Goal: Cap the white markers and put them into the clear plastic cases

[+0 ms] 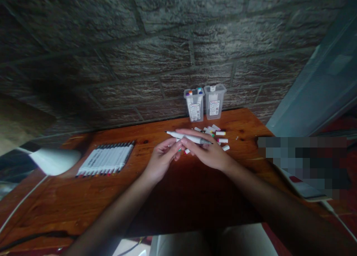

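A white double-ended marker (191, 137) lies across my right hand (209, 152), which is closed around it above the table. Dark nibs show uncapped at both of its ends. My left hand (164, 156) meets the right one, its fingers pinching a small white cap (178, 140) with what looks like a green end; the fingers partly hide it. Just behind and beside my right hand, several loose white caps (222, 141) with coloured ends are scattered. To the left, a row of white markers (107, 159) lies side by side without caps.
Two clear plastic boxes stand by the brick wall: one box (195, 111) holds several capped markers, the other box (214, 109) is beside it. A white lamp (55, 161) is at the left. A blurred-out object (309, 167) lies at the right edge of the wooden table (156, 215).
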### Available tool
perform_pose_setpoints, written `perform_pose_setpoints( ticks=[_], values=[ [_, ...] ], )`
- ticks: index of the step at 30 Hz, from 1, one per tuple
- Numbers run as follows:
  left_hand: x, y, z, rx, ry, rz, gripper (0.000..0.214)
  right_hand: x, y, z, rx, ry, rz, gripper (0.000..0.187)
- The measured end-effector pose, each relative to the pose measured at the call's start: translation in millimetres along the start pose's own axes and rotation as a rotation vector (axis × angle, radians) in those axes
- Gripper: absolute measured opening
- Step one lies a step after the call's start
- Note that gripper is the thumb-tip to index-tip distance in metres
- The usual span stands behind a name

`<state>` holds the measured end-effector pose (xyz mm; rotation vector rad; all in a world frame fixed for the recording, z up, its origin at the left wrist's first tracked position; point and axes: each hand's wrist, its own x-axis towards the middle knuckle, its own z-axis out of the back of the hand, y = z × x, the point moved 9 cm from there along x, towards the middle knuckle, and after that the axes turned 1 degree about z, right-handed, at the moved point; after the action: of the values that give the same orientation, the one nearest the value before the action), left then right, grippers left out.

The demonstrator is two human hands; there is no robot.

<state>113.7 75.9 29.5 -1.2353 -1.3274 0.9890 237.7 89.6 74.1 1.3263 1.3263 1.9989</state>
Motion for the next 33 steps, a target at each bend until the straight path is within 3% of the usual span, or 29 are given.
perform_pose_setpoints(
  ticks=[33],
  values=[
    [-0.2,-3.2,0.2,0.046,-0.008,-0.009,0.025,-1.5,-3.8,-1.0,0.023,0.016,-0.069,0.038]
  ],
)
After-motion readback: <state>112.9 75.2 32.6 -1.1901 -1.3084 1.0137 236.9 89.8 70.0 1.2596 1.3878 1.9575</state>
